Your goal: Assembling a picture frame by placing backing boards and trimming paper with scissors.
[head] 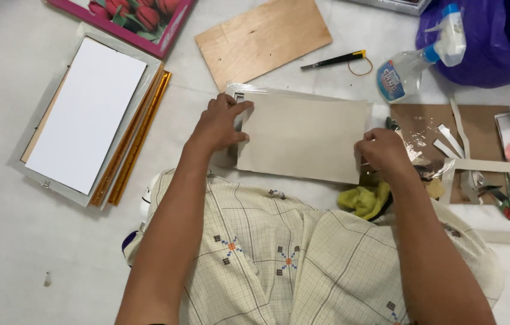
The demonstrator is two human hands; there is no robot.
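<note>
Covering most of a frame beneath it, a beige backing board point(302, 137) lies on the white floor point(2, 120) before the knees. Left hand point(219, 125) pinches its left edge; right hand point(382, 153) presses closed fingers on its right edge. A spray bottle point(414, 63), blue-labelled, lies upper right.

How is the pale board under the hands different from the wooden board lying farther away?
The pale board is greyish-beige and matte; the plywood board is warmer brown with visible grain. The pale board lies nearly square to the person, held at its ends by the left hand and right hand; the plywood board lies tilted and untouched. Both are flat rectangles on the floor.
</note>
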